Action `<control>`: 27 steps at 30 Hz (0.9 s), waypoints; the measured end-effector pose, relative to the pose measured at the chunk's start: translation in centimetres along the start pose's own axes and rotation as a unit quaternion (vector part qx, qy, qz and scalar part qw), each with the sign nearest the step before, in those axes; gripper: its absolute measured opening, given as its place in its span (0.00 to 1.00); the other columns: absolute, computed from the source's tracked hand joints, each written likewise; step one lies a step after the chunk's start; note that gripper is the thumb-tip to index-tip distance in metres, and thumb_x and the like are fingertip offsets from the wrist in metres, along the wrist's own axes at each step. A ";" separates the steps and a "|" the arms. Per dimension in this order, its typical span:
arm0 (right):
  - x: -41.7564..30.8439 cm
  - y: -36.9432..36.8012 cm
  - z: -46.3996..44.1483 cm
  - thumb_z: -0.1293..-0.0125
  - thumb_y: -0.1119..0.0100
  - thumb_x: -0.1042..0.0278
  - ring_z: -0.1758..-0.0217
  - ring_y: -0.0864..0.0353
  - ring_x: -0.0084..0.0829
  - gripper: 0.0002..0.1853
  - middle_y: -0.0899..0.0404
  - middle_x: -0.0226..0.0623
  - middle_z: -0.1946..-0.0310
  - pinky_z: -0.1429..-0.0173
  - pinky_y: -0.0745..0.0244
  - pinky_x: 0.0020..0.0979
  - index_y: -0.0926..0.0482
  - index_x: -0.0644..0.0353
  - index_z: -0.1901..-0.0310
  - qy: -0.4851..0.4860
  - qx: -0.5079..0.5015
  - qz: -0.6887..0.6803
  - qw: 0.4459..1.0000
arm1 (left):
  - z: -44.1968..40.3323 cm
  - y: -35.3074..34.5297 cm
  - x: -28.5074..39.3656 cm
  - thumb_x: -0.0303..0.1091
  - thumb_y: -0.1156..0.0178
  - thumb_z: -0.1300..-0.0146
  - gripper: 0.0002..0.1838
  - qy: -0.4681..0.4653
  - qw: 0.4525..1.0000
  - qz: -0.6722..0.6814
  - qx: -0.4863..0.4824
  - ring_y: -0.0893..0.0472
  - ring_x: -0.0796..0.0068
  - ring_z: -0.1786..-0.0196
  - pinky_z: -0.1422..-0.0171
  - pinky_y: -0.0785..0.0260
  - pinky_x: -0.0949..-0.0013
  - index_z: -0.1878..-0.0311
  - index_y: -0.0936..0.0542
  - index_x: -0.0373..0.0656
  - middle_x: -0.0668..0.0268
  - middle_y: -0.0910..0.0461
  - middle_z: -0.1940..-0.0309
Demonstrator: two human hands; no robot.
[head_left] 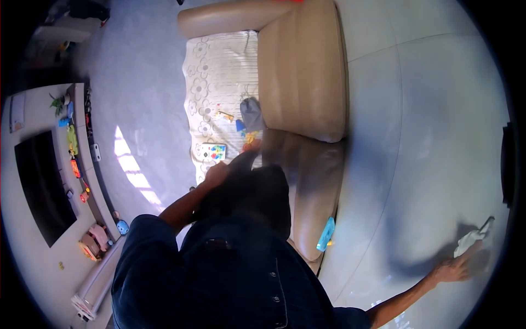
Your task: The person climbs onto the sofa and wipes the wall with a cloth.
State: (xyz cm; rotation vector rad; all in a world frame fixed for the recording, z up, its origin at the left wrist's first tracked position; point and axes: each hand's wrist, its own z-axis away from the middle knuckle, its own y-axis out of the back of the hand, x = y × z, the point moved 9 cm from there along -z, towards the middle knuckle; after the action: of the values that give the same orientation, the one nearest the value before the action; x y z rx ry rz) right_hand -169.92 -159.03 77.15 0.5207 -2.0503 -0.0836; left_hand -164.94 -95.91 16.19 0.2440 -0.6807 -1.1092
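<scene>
My right hand is stretched far out to the right over the grey floor, its fingers closed round a crumpled white cloth that sticks out past them. The hand is slightly smeared by motion. My left hand is by my dark trouser leg, at the front of the sofa seat. Its fingers are not clear, so I cannot tell whether it holds anything. Close to it on the seat cover lies a white box with a colourful picture. Beyond are a grey cloth pouch and some small bright toys.
A brown leather sofa stands in front of me, with a light blue object on its back. On the left are a television, a shelf with several toys and a blue toy. Grey floor lies between.
</scene>
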 end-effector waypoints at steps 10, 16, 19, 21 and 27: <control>-1.1 2.3 -2.1 0.21 0.65 0.46 0.30 0.32 0.45 0.24 0.29 0.38 0.32 0.33 0.35 0.49 0.30 0.36 0.30 0.054 0.104 -0.042 0.992 | 2.7 -3.0 -12.4 0.44 0.47 0.32 0.19 0.106 0.980 0.134 0.100 0.18 0.44 0.50 0.43 0.28 0.50 0.53 0.17 0.38 0.47 0.17 0.56; -0.4 1.8 -1.0 0.22 0.66 0.47 0.30 0.32 0.47 0.24 0.29 0.40 0.32 0.34 0.35 0.50 0.29 0.36 0.30 0.059 0.088 -0.005 0.994 | 3.0 -3.0 -10.3 0.41 0.47 0.31 0.17 0.093 0.980 0.135 0.115 0.19 0.44 0.50 0.43 0.28 0.51 0.52 0.17 0.37 0.45 0.17 0.56; -0.2 1.7 -1.1 0.23 0.61 0.51 0.30 0.32 0.47 0.23 0.30 0.40 0.31 0.34 0.35 0.50 0.30 0.36 0.30 0.059 0.082 -0.009 0.995 | 3.2 -2.7 -9.5 0.41 0.47 0.31 0.17 0.106 0.978 0.144 0.106 0.19 0.44 0.50 0.43 0.28 0.50 0.52 0.17 0.37 0.46 0.17 0.56; -0.6 2.1 -1.5 0.25 0.56 0.56 0.30 0.32 0.47 0.23 0.31 0.39 0.30 0.34 0.34 0.50 0.30 0.35 0.29 0.050 0.070 -0.011 0.996 | 3.4 -3.0 -9.5 0.41 0.47 0.31 0.18 0.100 0.978 0.143 0.115 0.19 0.44 0.50 0.43 0.28 0.50 0.52 0.17 0.38 0.46 0.17 0.56; 0.5 -0.1 -0.2 0.34 0.45 0.71 0.29 0.32 0.45 0.33 0.35 0.33 0.27 0.34 0.35 0.48 0.33 0.34 0.28 0.001 -0.028 0.045 0.999 | 2.0 -2.3 -8.8 0.43 0.46 0.32 0.18 0.057 0.980 0.147 0.124 0.18 0.46 0.51 0.44 0.28 0.51 0.55 0.16 0.38 0.46 0.17 0.56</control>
State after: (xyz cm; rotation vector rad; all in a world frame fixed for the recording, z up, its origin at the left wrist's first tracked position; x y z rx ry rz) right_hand -169.94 -159.26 77.61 0.3927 -2.0607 -0.0851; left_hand -170.25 -88.83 13.18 0.4045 -0.7259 -0.7214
